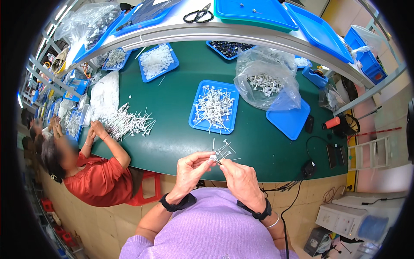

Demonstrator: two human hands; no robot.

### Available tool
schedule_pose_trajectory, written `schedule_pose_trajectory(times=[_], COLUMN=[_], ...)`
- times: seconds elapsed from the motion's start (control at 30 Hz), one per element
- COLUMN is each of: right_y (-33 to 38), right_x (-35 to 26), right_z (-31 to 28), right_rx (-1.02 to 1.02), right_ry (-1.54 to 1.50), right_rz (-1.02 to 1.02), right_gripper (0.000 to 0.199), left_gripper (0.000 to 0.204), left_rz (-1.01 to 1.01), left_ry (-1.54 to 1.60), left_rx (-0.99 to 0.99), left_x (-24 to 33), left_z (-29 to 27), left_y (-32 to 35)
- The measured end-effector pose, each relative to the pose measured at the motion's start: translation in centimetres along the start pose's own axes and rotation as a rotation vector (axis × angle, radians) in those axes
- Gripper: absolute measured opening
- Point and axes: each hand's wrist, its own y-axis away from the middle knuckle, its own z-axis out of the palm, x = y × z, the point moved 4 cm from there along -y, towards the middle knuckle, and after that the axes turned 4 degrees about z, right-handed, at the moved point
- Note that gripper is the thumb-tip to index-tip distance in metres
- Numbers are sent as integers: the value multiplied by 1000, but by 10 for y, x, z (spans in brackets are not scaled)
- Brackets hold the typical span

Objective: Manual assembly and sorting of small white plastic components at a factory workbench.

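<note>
My left hand (189, 170) is closed in a pinch on the white head of a small white-headed piece (213, 157). My right hand (241, 178) pinches a thin stem at that same piece, fingertips close to the left ones; whether stem and head are joined I cannot tell. Just beyond my fingers, several loose white-headed pins (227, 143) with thin stems lie on the green table (172, 116). Farther off is a blue tray (192, 123) heaped with similar pins.
A clear plastic bag (246, 82) of pins leans over another blue tray (289, 121). Far left, a tray holds white caps (156, 61). A co-worker in a red top (101, 181) handles a pin pile (129, 123). Black scissors (198, 16) lie on the shelf (172, 29) above.
</note>
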Motion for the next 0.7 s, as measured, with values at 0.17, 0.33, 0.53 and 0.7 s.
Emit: schedule_pose_trajectory(times=[0.17,0.33,0.53,0.7], right_y=[-5,-6,0,3], right_x=[4,15,34,37], right_z=[-1,5,21,30], right_rx=[-111,-130,-600,-592], right_ry=[-39,-172,-1079,-1184], right_rz=[55,72,551,581], right_gripper=[11,16,25,27], left_gripper=[24,23,22,21], left_rz=[22,34,227,259], left_ry=[6,17,-235,-296], left_rx=[26,43,99,91], left_x=[0,1,2,0], left_z=[1,2,2,1], left_y=[1,2,6,6])
